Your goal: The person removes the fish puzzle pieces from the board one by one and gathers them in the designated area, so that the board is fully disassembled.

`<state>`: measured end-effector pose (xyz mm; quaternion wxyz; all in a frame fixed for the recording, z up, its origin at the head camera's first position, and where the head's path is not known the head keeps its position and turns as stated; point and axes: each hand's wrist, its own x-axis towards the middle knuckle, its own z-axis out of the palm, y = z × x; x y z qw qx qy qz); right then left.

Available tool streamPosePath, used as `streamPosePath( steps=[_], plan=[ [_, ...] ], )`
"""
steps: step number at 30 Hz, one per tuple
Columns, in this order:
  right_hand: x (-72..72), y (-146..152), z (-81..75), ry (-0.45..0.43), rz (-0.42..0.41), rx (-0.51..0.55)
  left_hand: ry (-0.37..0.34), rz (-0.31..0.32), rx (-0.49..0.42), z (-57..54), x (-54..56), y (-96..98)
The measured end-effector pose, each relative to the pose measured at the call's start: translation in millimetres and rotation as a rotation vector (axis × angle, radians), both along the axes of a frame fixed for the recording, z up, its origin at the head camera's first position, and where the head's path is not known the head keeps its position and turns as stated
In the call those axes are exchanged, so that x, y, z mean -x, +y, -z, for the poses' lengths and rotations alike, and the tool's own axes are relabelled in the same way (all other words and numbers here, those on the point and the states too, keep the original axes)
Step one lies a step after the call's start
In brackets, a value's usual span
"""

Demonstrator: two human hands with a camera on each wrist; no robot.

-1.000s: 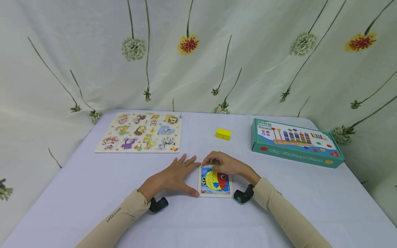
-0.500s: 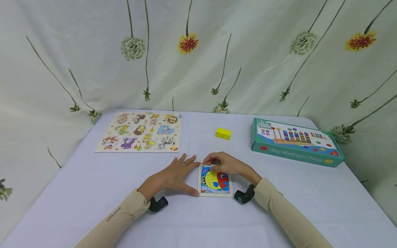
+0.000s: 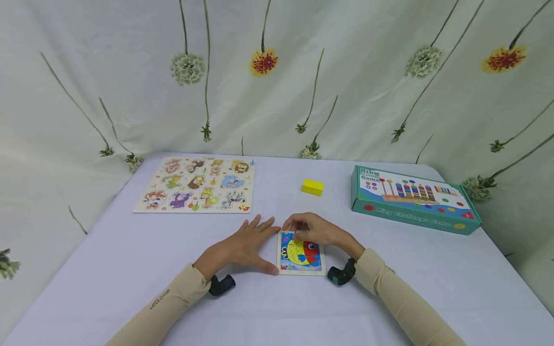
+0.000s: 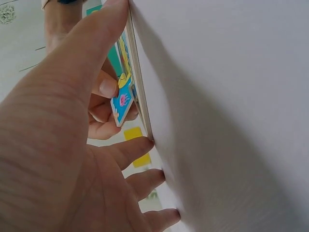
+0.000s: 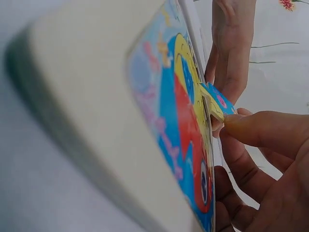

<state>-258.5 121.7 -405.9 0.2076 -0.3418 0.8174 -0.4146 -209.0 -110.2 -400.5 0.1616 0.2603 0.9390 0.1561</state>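
A small square fish jigsaw puzzle point(image 3: 303, 272) lies on the table between both hands, showing a yellow and red fish on blue. My left hand point(image 3: 242, 247) is spread at its left side, with the thumb and index fingertip touching the board's edge. Over the upper part of the puzzle, my right hand point(image 3: 318, 229) pinches a puzzle piece between thumb and fingers. That puzzle piece point(image 4: 123, 100), blue and yellow with a pink figure, is tilted up from the board in both wrist views. The right hand hides part of the puzzle's top edge in the head view.
Behind the hands is a yellow block point(image 3: 312, 187). An animal peg-style board point(image 3: 220, 194) lies at the back left. A green Ring Challenge Game box point(image 3: 415, 199) is at the back right. A flowered curtain point(image 3: 277, 96) hangs behind the table.
Both hands stay in nearly the same places. The right thumb has shifted slightly left over the puzzle.
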Motion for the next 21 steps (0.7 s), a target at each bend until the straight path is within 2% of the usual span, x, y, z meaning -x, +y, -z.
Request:
streamPosePath(
  steps=[12,21],
  plan=[
    [-0.7,6.7,-3.2,0.006,0.071,0.025,-0.006,-0.005,-0.013,1.3,0.6,0.5],
    [-0.7,29.1,-3.5,-0.002,0.123,0.044,-0.013,-0.006,-0.017,0.0,-0.9,0.7]
  ],
)
